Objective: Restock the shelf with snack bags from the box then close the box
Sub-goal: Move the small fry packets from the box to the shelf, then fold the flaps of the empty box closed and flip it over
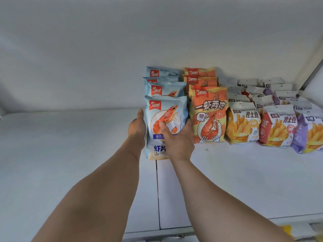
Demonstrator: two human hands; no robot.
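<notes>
Head view: two bare arms reach to a white shelf (70, 154) where a blue bag (166, 119) stands upright at the front of its row.
Open room: left of the blue bag the shelf board is bare as far as the frame edge; in front of the bags a wide bare strip runs to the shelf's front lip.
Edges: a seam between two boards runs from under the blue bag toward the front lip; the back wall rises behind the rows.
Right side: an orange bag (208, 116) stands just beside the blue one, almost touching; further right stand fries bags (242, 123) in several rows.
Blue row: three more blue bags (162, 89) stand behind the front one, packed close.
Bag axis: long axis vertical, top seal up, printed shrimp face toward the camera, leaning slightly back.
Left hand (137, 126): fingers fairly straight, laid flat against the bag's left edge, thumb pointing up.
Right hand (176, 140): curled round the bag's lower right side, thumb pressed on the front print, fingers hidden behind the right edge.
Bag base: partly hidden by the right hand; whether it rests fully on the board I cannot tell.
</notes>
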